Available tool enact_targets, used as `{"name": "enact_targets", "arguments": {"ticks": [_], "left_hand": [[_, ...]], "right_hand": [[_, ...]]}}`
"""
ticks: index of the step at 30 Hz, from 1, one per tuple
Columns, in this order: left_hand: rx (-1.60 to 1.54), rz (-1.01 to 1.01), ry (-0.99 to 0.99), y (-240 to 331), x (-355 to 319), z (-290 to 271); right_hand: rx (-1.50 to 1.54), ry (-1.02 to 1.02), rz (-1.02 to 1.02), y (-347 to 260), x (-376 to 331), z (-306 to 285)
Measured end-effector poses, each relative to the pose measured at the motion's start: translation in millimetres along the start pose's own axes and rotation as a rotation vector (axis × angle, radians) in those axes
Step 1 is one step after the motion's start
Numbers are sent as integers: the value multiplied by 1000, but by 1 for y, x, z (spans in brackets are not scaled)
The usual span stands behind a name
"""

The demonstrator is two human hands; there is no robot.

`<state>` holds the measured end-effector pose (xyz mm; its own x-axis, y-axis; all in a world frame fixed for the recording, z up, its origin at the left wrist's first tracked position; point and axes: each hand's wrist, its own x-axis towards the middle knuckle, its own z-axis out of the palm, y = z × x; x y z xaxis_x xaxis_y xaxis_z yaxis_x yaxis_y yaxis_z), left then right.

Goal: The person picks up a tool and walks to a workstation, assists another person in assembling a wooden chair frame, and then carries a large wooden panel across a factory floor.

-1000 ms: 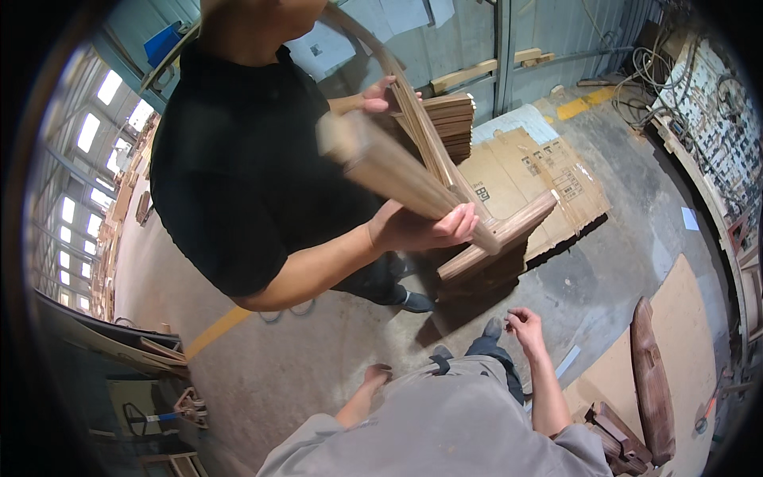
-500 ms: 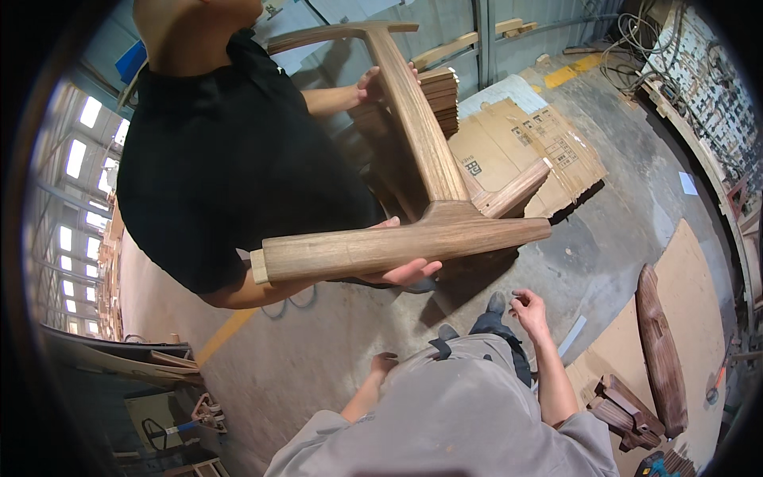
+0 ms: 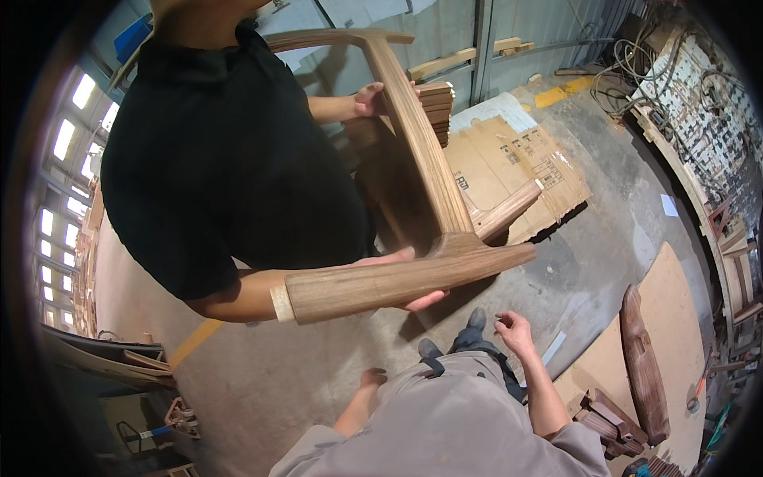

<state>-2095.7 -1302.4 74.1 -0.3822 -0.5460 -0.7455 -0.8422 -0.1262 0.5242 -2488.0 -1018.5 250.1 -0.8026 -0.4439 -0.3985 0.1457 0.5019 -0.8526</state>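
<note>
while your right hand [image 3: 515, 332] hangs open and empty and your left hand [image 3: 372, 378] shows no clear grip, the wooden chair frame [image 3: 413, 262] held just above by a co-worker could swing down and strike your fingers.

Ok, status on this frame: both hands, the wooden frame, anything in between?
Left hand and right hand both open, holding nothing. Wooden chair frame held by a co-worker in a black shirt, above and ahead of the hands. Nothing in between.
</note>
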Motion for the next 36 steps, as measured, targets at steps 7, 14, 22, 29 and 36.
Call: {"name": "enact_targets", "arguments": {"ticks": [7,14,22,29,36], "left_hand": [[-26,-11,0,28,-31,-11],[-143,-139,35,54,-49,-22],[-153,-234,39,46,-30,-15],[-66,-188,29,39,-17,-19],[-131,-180,24,40,-28,-18]], "right_hand": [[130,-22,41,-24,4,12],[-49,-115,-31,1,11,25],[-375,-79,-142,-11,3,19],[-245,28,-223,-60,0,8],[-55,229,-551,-204,-34,-8]]}}
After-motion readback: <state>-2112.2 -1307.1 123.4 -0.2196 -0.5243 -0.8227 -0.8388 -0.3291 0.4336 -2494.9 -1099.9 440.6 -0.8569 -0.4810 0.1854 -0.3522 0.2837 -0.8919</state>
